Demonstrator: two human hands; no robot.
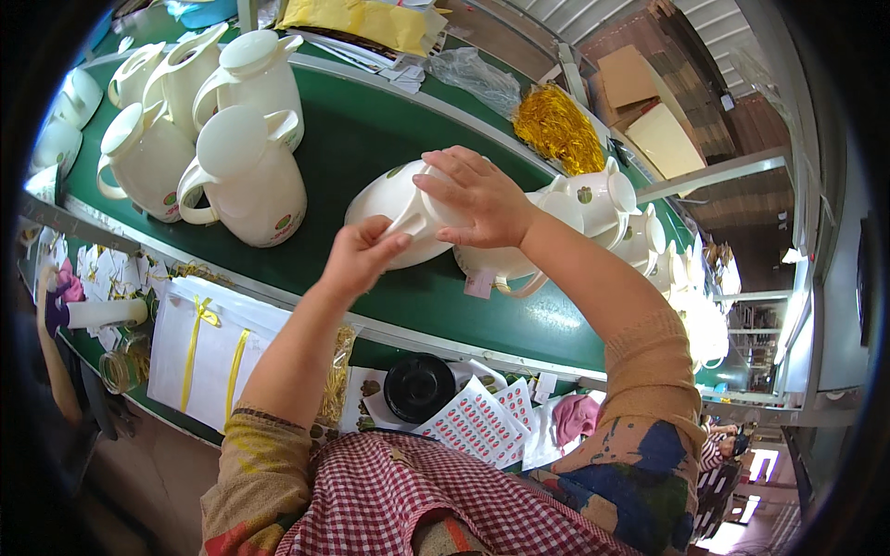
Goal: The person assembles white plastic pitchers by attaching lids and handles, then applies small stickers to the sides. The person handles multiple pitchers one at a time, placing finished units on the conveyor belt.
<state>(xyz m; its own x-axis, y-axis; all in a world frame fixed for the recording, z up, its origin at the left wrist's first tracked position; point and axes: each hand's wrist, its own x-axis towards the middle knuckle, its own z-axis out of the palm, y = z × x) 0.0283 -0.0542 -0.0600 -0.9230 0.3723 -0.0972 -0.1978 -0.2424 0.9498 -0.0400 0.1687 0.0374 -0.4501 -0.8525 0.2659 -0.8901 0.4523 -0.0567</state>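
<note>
A cream-white jug (375, 199) lies tilted on the green work surface, its base toward the far left. My left hand (360, 252) is closed on its handle, thumb along the near side. Across the jug's top lies my right hand (482, 199), fingers and thumb spanning the lid, which they partly hide. Just right of it, another white jug (491, 259) with a small pink tag (478, 284) is partly covered by my right arm. Several upright white jugs with lids, such as the nearest one (255, 185), stand on the left.
More jugs (603, 196) line the right. Gold tinsel (556, 128) and clear plastic (477, 79) lie behind. Along the near ledge are white sheets with yellow ribbon (211, 343), a black round disc (419, 387), sticker sheets (477, 424) and a pink cloth (577, 417). Cardboard (630, 79) is stacked at the far right.
</note>
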